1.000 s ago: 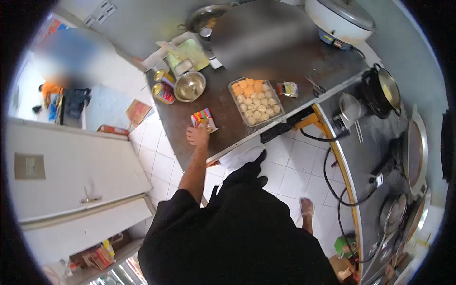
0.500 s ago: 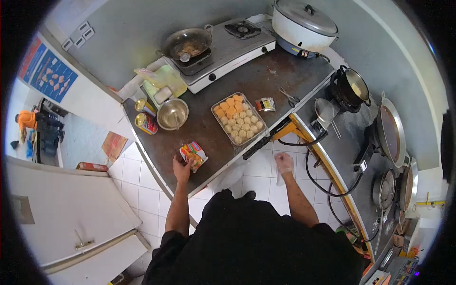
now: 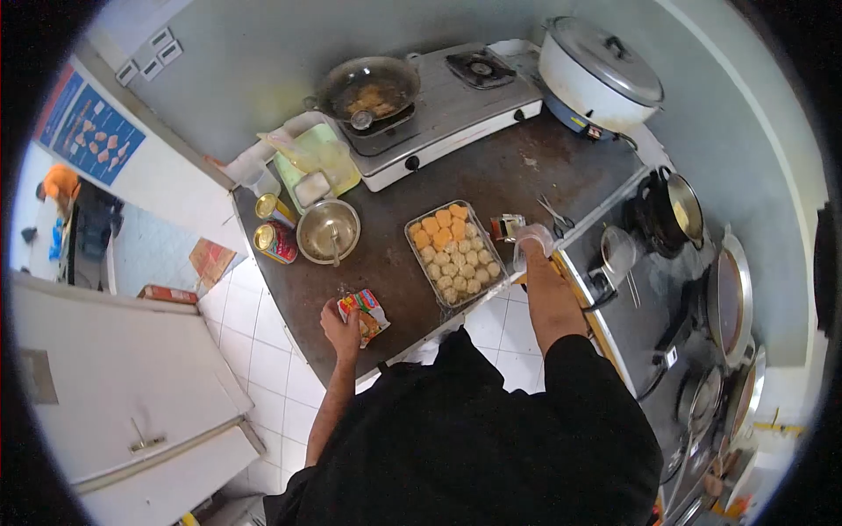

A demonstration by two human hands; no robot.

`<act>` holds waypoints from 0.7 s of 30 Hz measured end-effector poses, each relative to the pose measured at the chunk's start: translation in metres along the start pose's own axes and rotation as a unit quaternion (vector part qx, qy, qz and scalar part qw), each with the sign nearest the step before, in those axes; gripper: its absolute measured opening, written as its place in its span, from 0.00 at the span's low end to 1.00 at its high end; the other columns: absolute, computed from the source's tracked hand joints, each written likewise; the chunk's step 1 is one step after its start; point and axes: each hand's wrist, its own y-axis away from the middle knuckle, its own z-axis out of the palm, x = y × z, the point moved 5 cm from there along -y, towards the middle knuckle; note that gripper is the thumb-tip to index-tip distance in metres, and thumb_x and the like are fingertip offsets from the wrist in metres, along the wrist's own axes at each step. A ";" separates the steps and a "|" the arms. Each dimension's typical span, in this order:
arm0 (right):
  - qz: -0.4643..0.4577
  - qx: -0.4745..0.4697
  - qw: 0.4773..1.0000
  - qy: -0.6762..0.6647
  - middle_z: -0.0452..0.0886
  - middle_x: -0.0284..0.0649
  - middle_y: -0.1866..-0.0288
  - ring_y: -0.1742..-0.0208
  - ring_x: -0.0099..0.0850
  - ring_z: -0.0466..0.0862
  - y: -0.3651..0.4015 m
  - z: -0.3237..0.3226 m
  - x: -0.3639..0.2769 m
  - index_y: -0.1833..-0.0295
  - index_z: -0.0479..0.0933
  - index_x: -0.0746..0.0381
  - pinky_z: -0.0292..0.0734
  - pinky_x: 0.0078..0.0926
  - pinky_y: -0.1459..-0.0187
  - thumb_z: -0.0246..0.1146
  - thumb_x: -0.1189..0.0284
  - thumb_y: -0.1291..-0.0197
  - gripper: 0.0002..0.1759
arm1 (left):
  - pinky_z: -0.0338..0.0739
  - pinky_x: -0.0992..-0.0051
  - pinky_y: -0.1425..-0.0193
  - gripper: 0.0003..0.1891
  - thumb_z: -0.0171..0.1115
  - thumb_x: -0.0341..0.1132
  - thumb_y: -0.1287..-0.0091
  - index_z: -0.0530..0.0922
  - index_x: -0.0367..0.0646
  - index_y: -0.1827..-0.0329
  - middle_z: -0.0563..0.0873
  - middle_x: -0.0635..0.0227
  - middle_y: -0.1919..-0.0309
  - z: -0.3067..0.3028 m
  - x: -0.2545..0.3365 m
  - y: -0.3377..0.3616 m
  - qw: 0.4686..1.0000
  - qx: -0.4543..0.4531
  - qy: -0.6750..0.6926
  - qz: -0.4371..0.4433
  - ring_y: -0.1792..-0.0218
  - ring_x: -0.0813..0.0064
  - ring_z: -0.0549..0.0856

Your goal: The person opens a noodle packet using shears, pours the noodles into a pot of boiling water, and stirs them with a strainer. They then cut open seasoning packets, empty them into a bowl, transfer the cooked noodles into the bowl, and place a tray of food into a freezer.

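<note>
My left hand (image 3: 340, 328) grips the left edge of a red and yellow packet (image 3: 365, 317) near the counter's front edge. My right hand (image 3: 532, 242), in a clear plastic glove, is at a small packet (image 3: 507, 228) to the right of the tray; its fingertips are hard to make out. Between the hands lies a rectangular tray (image 3: 455, 254) with orange pieces at the back and pale round balls in front. A steel bowl (image 3: 328, 232) with a spoon in it stands at the back left, beside two cans (image 3: 275, 243). Scissors (image 3: 556, 214) lie behind my right hand.
A gas stove (image 3: 447, 114) holds a wok (image 3: 368, 88) at the back. To its right is a large lidded pot (image 3: 602, 70). Black pots (image 3: 665, 210), a strainer (image 3: 619, 250) and pans (image 3: 729, 295) line the right counter. A person in orange (image 3: 61, 186) is far left.
My right hand has moved up from over the floor to the small packet beside the tray. My left hand stays on the red and yellow packet. The whole view has shifted slightly.
</note>
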 end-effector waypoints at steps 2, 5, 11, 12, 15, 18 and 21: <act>0.024 -0.005 1.000 0.017 0.84 0.43 0.46 0.42 0.38 0.82 0.017 -0.020 -0.017 0.50 0.84 0.54 0.77 0.35 0.44 0.64 0.45 0.50 0.29 | 0.72 0.63 0.43 0.25 0.72 0.36 0.43 0.74 0.36 0.45 0.79 0.54 0.53 0.004 0.008 0.002 0.996 0.026 0.066 0.056 0.49 0.57 0.78; -0.037 -0.038 0.998 0.036 0.84 0.44 0.47 0.44 0.40 0.83 -0.037 0.014 -0.020 0.50 0.83 0.57 0.77 0.35 0.45 0.64 0.48 0.48 0.28 | 0.74 0.67 0.47 0.23 0.71 0.34 0.42 0.75 0.37 0.46 0.80 0.55 0.54 0.010 0.026 0.011 0.997 -0.016 0.069 0.015 0.51 0.61 0.80; -0.284 -0.044 0.870 -0.401 0.79 0.35 0.69 0.71 0.22 0.78 0.020 0.007 -0.057 0.57 0.79 0.63 0.78 0.24 0.78 0.67 0.66 0.41 0.13 | 0.78 0.77 0.57 0.16 0.66 0.36 0.34 0.77 0.38 0.48 0.85 0.67 0.61 0.060 0.134 0.023 0.931 -0.259 0.256 -0.036 0.60 0.76 0.84; -0.292 -0.150 0.843 -0.425 0.80 0.35 0.68 0.71 0.22 0.78 0.060 0.011 -0.075 0.57 0.79 0.63 0.77 0.24 0.77 0.68 0.65 0.41 0.14 | 0.78 0.77 0.57 0.14 0.65 0.37 0.32 0.77 0.38 0.49 0.84 0.68 0.62 0.073 0.144 0.025 0.906 -0.295 0.299 -0.059 0.61 0.77 0.84; -0.392 -0.302 0.796 -0.349 0.78 0.32 0.69 0.71 0.20 0.77 0.166 0.030 -0.120 0.59 0.79 0.62 0.75 0.21 0.79 0.68 0.65 0.40 0.12 | 0.79 0.76 0.61 0.14 0.65 0.38 0.32 0.78 0.39 0.49 0.85 0.67 0.63 0.093 0.151 0.026 0.828 -0.257 0.464 -0.179 0.63 0.78 0.84; -0.372 -0.413 0.756 -0.344 0.78 0.33 0.69 0.67 0.24 0.78 0.199 0.059 -0.139 0.57 0.78 0.61 0.77 0.25 0.73 0.67 0.62 0.40 0.14 | 0.80 0.75 0.65 0.13 0.64 0.38 0.32 0.79 0.39 0.51 0.86 0.66 0.65 0.082 0.086 0.017 0.873 -0.154 0.430 -0.173 0.66 0.77 0.85; -0.266 -0.415 0.755 -0.433 0.77 0.32 0.70 0.70 0.22 0.79 0.212 0.060 -0.151 0.61 0.79 0.62 0.82 0.26 0.80 0.65 0.66 0.37 0.10 | 0.81 0.72 0.67 0.12 0.66 0.36 0.34 0.81 0.38 0.54 0.86 0.64 0.68 0.035 0.042 0.017 0.927 -0.107 0.285 -0.218 0.71 0.71 0.86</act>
